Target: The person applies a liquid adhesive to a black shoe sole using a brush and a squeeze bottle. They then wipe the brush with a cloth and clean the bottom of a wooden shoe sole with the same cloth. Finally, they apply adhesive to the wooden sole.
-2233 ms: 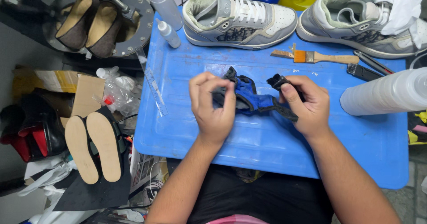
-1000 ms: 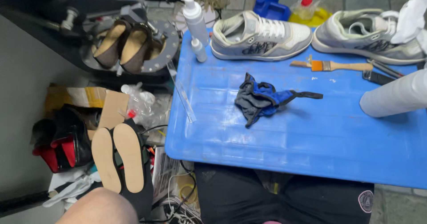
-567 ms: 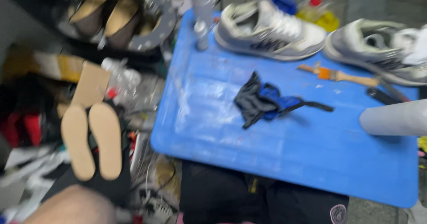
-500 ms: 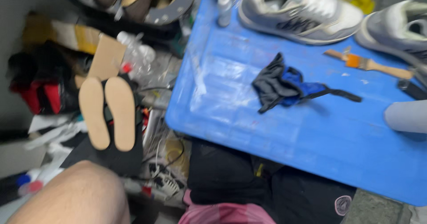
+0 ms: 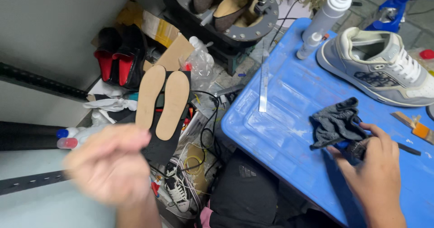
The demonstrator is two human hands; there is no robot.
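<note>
Here the right hand pinches the dark cloth on the blue table; left hand, off the table's left, is blurred, its fingers unreadable.

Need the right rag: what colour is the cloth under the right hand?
Dark grey with a blue part, lying crumpled: cloth under the right hand, head view.

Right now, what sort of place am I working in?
Probably a small shoe repair or cleaning workshop: a grey sneaker on the blue table, tan insoles on the floor, and spray bottles nearby.
</note>
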